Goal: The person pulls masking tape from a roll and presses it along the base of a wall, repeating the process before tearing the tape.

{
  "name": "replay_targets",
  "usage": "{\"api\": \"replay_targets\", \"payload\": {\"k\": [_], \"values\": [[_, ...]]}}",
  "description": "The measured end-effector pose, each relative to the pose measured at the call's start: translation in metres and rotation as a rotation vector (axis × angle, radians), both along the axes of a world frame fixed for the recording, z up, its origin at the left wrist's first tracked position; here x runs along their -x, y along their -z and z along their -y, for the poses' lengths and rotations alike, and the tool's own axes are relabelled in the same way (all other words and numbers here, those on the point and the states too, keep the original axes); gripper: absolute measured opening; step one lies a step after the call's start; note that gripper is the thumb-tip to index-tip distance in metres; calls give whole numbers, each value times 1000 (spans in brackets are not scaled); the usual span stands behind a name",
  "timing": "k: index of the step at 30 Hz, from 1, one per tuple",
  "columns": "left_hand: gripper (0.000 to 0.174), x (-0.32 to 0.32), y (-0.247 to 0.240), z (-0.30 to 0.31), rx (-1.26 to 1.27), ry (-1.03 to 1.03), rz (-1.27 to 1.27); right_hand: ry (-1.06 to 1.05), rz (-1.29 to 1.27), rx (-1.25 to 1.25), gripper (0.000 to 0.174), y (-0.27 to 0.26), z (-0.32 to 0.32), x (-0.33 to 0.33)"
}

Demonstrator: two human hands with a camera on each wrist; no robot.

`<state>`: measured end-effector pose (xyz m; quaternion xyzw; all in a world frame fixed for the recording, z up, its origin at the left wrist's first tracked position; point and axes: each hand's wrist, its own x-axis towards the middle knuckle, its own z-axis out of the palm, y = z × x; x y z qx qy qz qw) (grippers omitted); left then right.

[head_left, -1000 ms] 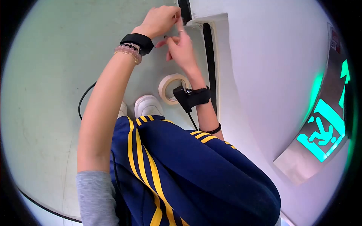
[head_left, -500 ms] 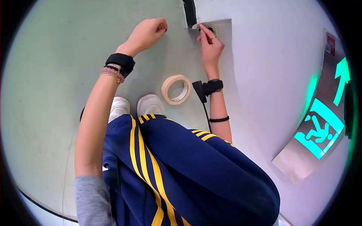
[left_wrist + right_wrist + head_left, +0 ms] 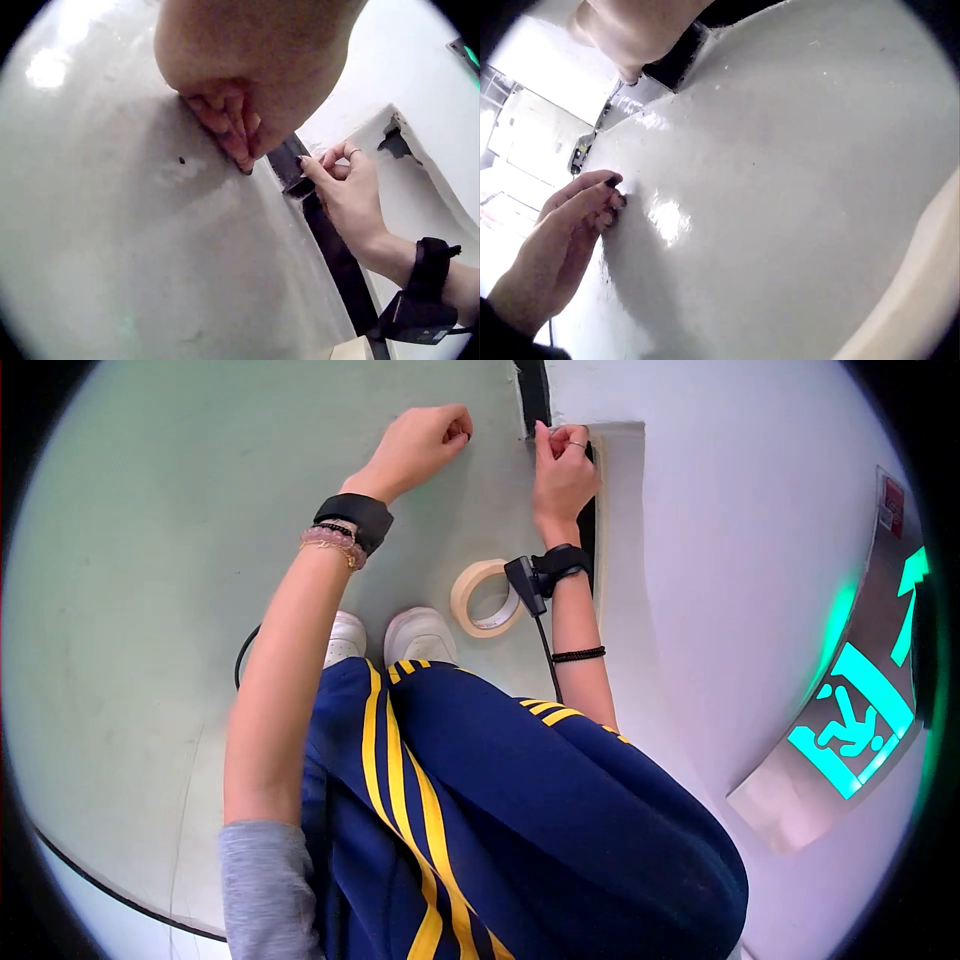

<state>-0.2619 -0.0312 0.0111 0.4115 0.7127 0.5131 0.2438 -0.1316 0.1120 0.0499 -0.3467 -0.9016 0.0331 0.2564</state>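
My right hand (image 3: pixel 566 478) is at the black strip (image 3: pixel 535 400) along the foot of the wall, at the break between its two lengths. In the left wrist view its thumb lies along the strip's edge and its fingers curl beside it; I cannot tell whether they pinch anything. My left hand (image 3: pixel 425 448) hovers to the left over the floor, fingers loosely curled and fingertips close together. Nothing shows between those fingertips (image 3: pixel 616 199) in the right wrist view. A roll of masking tape (image 3: pixel 463 598) lies on the floor by the right wrist.
The white wall (image 3: pixel 720 540) with a recess stands close on the right. A glowing green exit sign (image 3: pixel 850 730) is on it. My white shoes (image 3: pixel 420 632) are behind the tape roll. A black cable (image 3: pixel 549 660) hangs from the right wrist camera.
My hands were together by the strip a second ago, then parted, the left moving away to the left. The right has stayed by the strip, its fingers now more curled.
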Motion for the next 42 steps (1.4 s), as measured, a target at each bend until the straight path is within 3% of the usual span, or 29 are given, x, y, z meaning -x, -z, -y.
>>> {"api": "replay_targets", "payload": {"k": [5,6,11,13,17,24,26,27,29,32,42], "values": [[12,0,0,-10,-60,19,-22,88,23,77,28,1,-2,-2],[12,-1,1,-8,-71,4,-17,41,-51,214,25,4,-4,-5],[11,5,13,11,-118,-179,-97,-241,-231,433,15,12,-12,3],[11,5,11,14,-109,-191,-101,-287,-251,904,11,4,-10,4],[11,5,7,16,-68,-171,-131,-246,-285,1073,23,-3,-6,11],[11,3,9,20,-103,-191,-167,-186,-151,979,25,-13,-1,18],[10,5,10,24,-107,-227,-211,-119,67,497,24,-24,8,23],[10,5,8,25,-104,-233,-213,-126,67,500,24,-25,10,26],[9,4,8,25,-115,-243,-248,-195,-130,764,23,-25,13,30],[8,0,11,20,-103,-211,-263,-125,-256,978,22,-23,11,32],[8,-6,9,18,-83,-201,-289,-134,-379,1049,20,-12,12,21]]}}
